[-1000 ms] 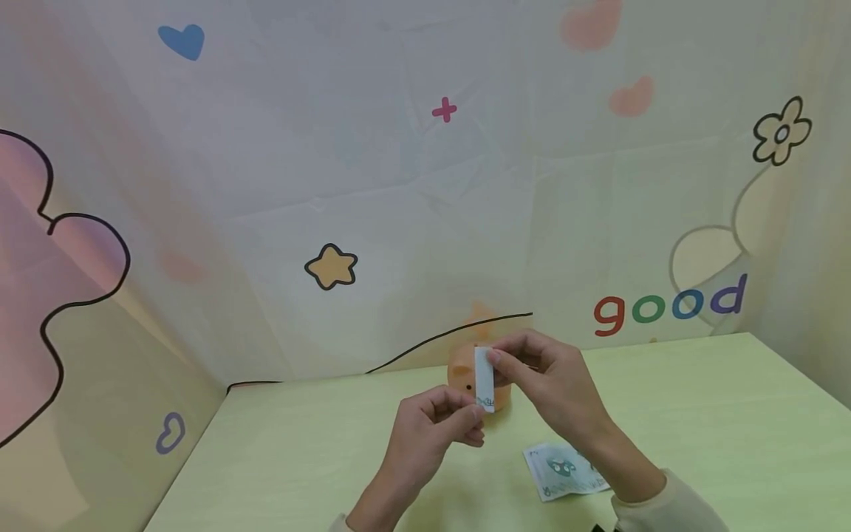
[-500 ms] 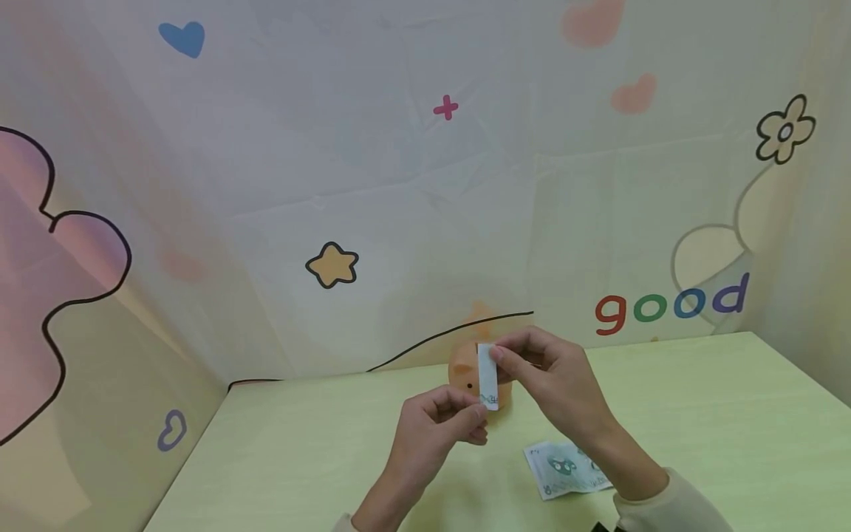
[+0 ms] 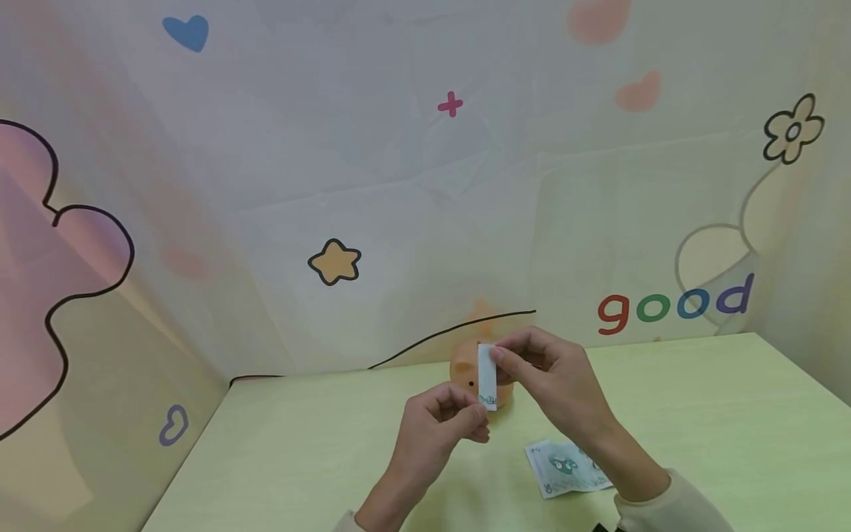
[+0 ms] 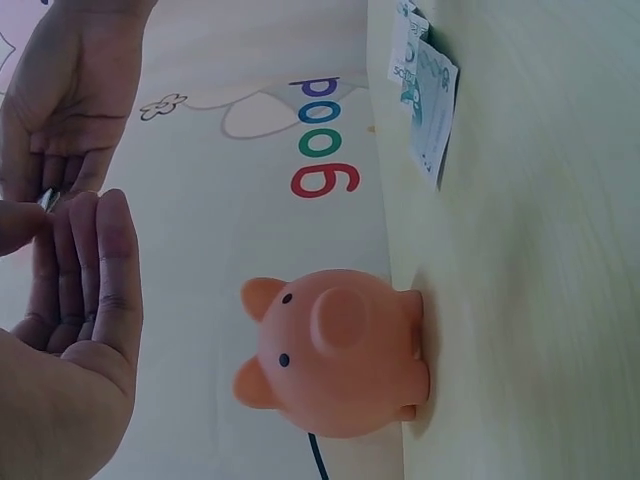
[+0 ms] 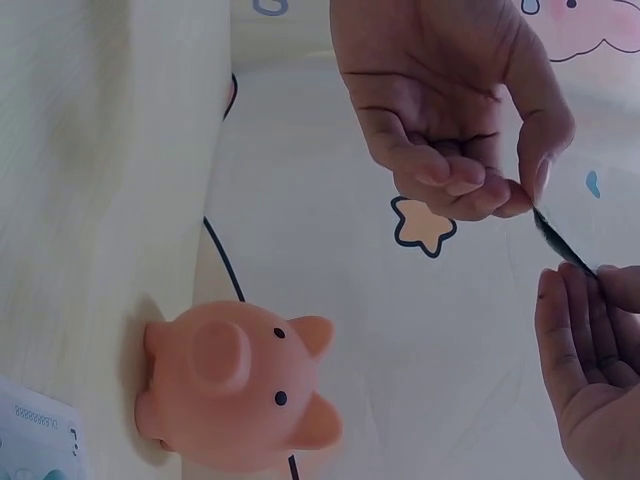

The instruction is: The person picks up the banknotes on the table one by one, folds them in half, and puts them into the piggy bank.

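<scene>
A banknote (image 3: 487, 375) folded into a narrow strip is held upright between my two hands, above the table. My left hand (image 3: 432, 436) pinches its lower end between thumb and fingers. At the upper end, my right hand (image 3: 555, 380) pinches it by thumb and forefinger. In the right wrist view the folded banknote (image 5: 560, 245) appears edge-on as a thin dark strip. Behind the hands stands an orange piggy bank (image 3: 462, 358), partly hidden in the head view. Both wrist views show the piggy bank (image 4: 345, 350) whole, apart from the hands.
More banknotes (image 3: 565, 469) lie overlapping on the pale green table (image 3: 286, 451), below my right forearm. A printed cloth backdrop (image 3: 412, 244) rises close behind the piggy bank. A small black object (image 3: 601, 527) shows at the bottom edge of the head view.
The head view has shifted slightly. Both hands keep their pinch on the folded banknote and have barely moved; the piggy bank and the other banknotes stay put.
</scene>
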A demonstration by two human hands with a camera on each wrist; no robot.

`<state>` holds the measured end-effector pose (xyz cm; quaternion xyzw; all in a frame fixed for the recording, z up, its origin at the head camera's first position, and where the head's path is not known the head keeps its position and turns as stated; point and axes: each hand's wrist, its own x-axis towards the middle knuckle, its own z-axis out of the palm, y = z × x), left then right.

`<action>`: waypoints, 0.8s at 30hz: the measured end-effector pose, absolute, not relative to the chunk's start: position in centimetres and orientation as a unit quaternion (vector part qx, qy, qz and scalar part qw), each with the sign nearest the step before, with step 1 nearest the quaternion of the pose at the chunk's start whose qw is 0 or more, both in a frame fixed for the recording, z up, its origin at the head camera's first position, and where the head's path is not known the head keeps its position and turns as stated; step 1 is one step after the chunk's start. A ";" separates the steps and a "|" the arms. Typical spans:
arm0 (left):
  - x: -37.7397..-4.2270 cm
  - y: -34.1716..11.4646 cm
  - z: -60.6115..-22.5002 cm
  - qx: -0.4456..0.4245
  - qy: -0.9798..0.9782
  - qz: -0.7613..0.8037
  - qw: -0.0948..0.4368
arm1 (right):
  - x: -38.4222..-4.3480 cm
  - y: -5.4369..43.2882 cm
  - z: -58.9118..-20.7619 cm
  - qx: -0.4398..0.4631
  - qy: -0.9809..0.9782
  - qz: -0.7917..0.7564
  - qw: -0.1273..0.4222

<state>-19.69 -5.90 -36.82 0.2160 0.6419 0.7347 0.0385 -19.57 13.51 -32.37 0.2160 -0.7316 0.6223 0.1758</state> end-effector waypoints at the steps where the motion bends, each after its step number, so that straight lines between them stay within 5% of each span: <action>1: -19.7 -5.9 -36.9 0.215 0.641 0.736 0.041 | -19.6 13.5 -32.4 0.215 -0.732 0.622 0.177; 24: -19.8 -5.7 -37.2 0.245 0.641 0.725 0.055 | -19.5 13.4 -32.6 0.212 -0.747 0.608 0.164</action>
